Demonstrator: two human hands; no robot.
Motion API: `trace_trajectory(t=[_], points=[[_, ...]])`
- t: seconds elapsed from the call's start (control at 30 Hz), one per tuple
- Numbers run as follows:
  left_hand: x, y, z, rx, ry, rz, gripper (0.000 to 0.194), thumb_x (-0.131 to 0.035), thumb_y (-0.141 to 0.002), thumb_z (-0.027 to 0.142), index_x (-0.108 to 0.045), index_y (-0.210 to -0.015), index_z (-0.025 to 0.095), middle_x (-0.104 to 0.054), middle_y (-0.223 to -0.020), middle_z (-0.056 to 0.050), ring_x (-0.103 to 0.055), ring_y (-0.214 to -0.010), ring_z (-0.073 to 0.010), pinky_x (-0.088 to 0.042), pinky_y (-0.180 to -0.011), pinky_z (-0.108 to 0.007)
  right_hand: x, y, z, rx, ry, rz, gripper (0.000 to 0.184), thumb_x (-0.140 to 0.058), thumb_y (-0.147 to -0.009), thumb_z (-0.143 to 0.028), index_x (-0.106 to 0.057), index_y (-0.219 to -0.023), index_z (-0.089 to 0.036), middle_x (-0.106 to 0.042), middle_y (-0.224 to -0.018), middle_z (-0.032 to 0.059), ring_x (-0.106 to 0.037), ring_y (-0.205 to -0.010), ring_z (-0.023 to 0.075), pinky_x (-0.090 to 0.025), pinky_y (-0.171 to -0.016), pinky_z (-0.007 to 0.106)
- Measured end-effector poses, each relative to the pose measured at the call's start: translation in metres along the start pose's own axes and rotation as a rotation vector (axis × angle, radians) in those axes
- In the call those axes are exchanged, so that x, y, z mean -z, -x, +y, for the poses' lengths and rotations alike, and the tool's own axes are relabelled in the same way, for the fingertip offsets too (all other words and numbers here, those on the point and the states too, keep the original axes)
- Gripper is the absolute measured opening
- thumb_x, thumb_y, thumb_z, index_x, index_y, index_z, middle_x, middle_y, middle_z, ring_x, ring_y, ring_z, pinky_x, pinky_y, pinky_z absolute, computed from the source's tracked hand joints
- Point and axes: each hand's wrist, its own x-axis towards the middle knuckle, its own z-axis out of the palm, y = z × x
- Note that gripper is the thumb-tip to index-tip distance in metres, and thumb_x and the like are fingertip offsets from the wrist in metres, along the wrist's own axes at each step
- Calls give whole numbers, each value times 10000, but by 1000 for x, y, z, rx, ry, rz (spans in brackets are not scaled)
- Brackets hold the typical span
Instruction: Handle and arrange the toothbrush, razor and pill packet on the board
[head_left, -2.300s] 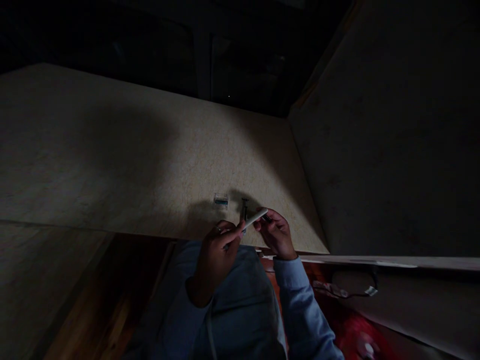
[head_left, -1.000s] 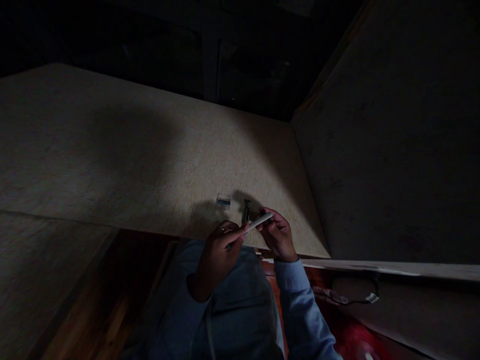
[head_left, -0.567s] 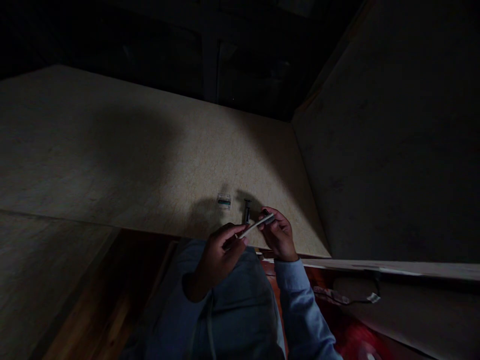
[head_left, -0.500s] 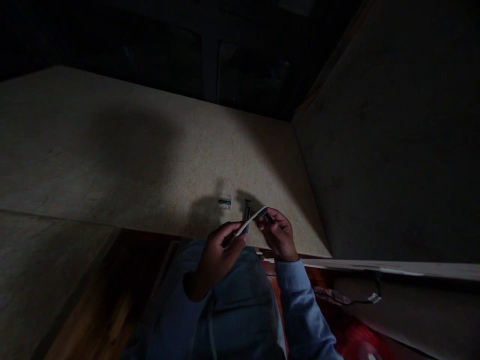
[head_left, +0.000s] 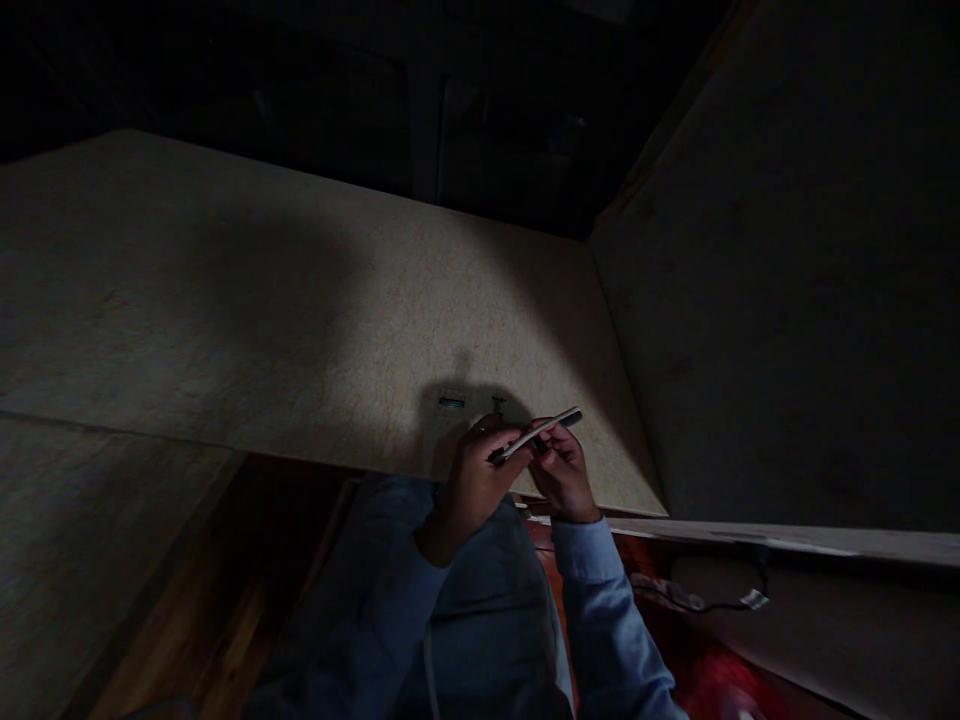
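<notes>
My left hand (head_left: pixel 478 478) is closed on the near end of a thin flat piece (head_left: pixel 561 417), pale along its edge and dark on its face, possibly card packaging. My right hand (head_left: pixel 568 480) is closed with its fingers against this piece, beside my left fingertips. A small dark item (head_left: pixel 539 444) shows at the right fingers, too dim to name. Just beyond my left hand lies what looks like a razor (head_left: pixel 498 405), its T-shaped head showing and its handle mostly hidden. To its left, in shadow, sits a small clear case with a teal strip (head_left: pixel 451 403).
The pale marbled tabletop (head_left: pixel 420 280) runs far to the left, its front edge close to my lap. A grey wall (head_left: pixel 780 300) bounds it on the right, with dark window panes behind. A cable with a white tag (head_left: pixel 754 599) hangs at lower right.
My left hand has moved right and the flat piece with it, so the piece sticks out past my right fingers. The razor's handle is now covered and the clear case is in shadow.
</notes>
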Motion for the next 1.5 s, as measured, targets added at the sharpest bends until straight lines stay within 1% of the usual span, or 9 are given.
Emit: trace_trajectory(t=[0.2, 0.4, 0.5, 0.67, 0.97, 1.1, 1.23, 1.37, 1.5], points=[[-3, 0, 1, 44, 99, 68, 171, -696, -821, 282, -685, -681, 184, -611, -719, -17, -572, -721, -145, -435, -651, -248, 3, -1, 3, -33, -12, 9, 358, -908, -651, -472, -718, -835, -231, -697, -740, -6, -625, -672, 151, -520, -701, 306], [2, 2, 15, 538, 652, -23, 356, -802, -715, 473, -632, -742, 162, -412, -457, 93, -310, -398, -45, -221, -415, -199, 4, 0, 3, -21, 29, -15, 378, -935, -603, -404, -726, -873, -244, -688, -730, -17, -579, -607, 134, -494, -606, 278], [6, 3, 19, 657, 838, -121, 397, -844, -661, 446, -561, -665, 168, -329, -403, 120, -220, -353, -18, -146, -382, -186, 3, 1, 2, 1, 52, -1, 519, -961, -533, -404, -744, -993, -302, -652, -771, -25, -553, -643, 143, -493, -590, 278], [2, 7, 21, 815, 1043, -153, 351, -873, -605, 313, -607, -772, 157, -377, -507, 117, -227, -366, 3, -115, -361, -156, 4, 3, 0, 24, 68, -37, 574, -953, -546, -418, -754, -1073, -306, -605, -737, -35, -544, -625, 132, -471, -571, 266], [0, 11, 21, 901, 1101, -209, 367, -874, -591, 298, -584, -762, 155, -465, -575, 96, -243, -365, 16, -123, -350, -148, 5, 4, -1, -47, 28, -110, 535, -956, -553, -405, -787, -1043, -276, -650, -648, -42, -600, -551, 146, -490, -570, 287], [0, 12, 21, 819, 966, -202, 409, -862, -614, 417, -562, -727, 163, -445, -562, 94, -241, -368, 5, -135, -359, -165, 4, 4, -1, -40, 20, -125, 497, -946, -581, -431, -796, -1024, -265, -693, -702, -11, -611, -582, 151, -488, -594, 290], [6, 15, 18, 569, 542, -27, 370, -686, -820, 531, -608, -791, 171, -513, -606, 50, -365, -424, -45, -264, -403, -193, 1, 2, -2, 15, -17, -58, 455, -907, -631, -494, -798, -987, -232, -666, -694, 3, -542, -599, 134, -441, -607, 283], [19, 21, 14, 317, 86, 105, 363, -490, -975, 482, -660, -859, 182, -632, -723, -11, -584, -671, -127, -466, -653, -239, 0, 0, 0, 29, -36, -31, 458, -896, -641, -493, -795, -983, -206, -575, -615, -20, -451, -571, 116, -357, -577, 273], [24, 30, 8, 215, -132, 61, 349, -414, -1014, 364, -695, -1092, 171, -739, -879, -67, -671, -797, -176, -516, -773, -292, 1, 0, 2, 8, -29, -7, 454, -899, -631, -478, -792, -981, -210, -594, -647, -10, -427, -569, 114, -348, -582, 289]])
